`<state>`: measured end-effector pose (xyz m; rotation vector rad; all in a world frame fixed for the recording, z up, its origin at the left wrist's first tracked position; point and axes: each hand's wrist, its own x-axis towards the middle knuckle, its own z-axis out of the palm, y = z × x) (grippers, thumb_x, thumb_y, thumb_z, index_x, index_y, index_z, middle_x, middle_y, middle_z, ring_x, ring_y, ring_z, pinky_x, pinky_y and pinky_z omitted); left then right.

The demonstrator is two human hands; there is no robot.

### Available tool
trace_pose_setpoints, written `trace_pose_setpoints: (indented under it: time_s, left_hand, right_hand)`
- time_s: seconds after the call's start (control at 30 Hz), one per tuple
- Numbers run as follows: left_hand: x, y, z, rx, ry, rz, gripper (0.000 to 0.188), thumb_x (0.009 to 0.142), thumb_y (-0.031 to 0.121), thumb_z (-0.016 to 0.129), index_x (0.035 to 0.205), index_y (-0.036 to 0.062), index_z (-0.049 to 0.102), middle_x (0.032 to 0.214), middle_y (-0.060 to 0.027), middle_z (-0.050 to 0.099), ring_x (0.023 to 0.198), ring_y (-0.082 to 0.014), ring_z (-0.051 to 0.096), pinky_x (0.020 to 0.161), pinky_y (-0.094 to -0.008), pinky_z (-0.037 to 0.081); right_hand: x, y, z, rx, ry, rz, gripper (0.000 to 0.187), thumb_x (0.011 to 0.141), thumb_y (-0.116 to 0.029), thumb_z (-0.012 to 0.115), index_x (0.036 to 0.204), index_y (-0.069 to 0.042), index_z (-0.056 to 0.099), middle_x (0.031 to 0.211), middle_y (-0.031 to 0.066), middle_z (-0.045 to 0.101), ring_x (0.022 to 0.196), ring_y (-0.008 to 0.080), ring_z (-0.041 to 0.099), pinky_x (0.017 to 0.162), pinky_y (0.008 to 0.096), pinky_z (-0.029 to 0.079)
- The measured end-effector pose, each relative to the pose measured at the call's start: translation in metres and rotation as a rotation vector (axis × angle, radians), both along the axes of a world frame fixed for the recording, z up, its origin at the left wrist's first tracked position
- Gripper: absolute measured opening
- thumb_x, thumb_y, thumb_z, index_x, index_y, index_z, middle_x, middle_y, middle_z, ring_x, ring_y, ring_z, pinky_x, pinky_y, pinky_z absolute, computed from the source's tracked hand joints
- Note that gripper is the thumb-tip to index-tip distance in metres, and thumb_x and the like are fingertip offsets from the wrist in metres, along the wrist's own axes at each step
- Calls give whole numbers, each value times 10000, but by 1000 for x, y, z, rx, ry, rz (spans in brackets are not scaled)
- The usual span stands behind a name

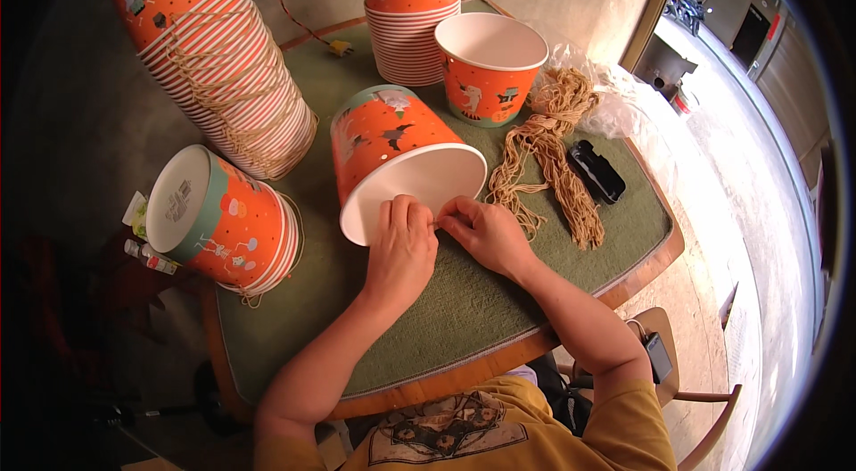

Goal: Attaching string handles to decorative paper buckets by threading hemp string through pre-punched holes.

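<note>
We see an orange paper bucket tipped on its side on the green table mat, mouth toward us — so our left hand and right hand both pinch its rim, fingertips meeting there.

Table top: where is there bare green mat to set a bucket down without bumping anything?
The widest bare stretch of the green mat runs along the near edge, below both hands. A smaller patch lies right of the right hand, below the twine bundle. The far side is crowded: tilted bucket, upright bucket, bucket stacks, black tool.
</note>
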<state>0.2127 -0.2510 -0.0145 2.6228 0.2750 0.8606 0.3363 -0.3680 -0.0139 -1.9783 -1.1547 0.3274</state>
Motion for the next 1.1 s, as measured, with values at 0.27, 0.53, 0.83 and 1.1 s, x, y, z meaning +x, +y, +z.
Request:
trace_pose_setpoints:
  time_s: [0.27, 0.53, 0.83, 1.1]
  left_hand:
    - [-3, -7, -1, 47, 14, 35, 249, 743, -20, 663, 935, -5, 507, 1022, -158, 487, 1005, -344, 495, 893, -449, 431]
    - [0, -6, -7, 42, -15, 72, 186, 800, 4, 643, 956, -3, 543, 1012, -148, 516, 1045, -345, 494, 925, -449, 419]
    - [5, -7, -10, 19, -33, 90, 164, 809, 15, 648, 931, 17, 539, 996, -141, 532, 1027, -343, 502, 904, -450, 423]
    - [8, -2, -13, 41, -52, 84, 190, 750, -12, 650, 876, 17, 510, 921, -149, 525, 941, -348, 510, 849, -447, 444]
  right_hand:
    - [1, 1, 1, -17, 10, 7, 197, 892, -272, 617, 951, -92, 674, 779, 143, 688, 719, 343, 674, 645, 431, 525]
    - [1, 1, 1, -41, 8, -9, 206, 892, -278, 617, 950, -92, 684, 778, 145, 688, 717, 345, 672, 648, 434, 524]
    - [1, 1, -1, -17, 39, -12, 224, 884, -286, 629, 949, -82, 694, 772, 149, 686, 721, 342, 674, 647, 426, 522]
    - [2, 0, -1, -18, 53, 0, 223, 880, -296, 638, 949, -93, 697, 769, 145, 685, 720, 337, 675, 648, 418, 524]
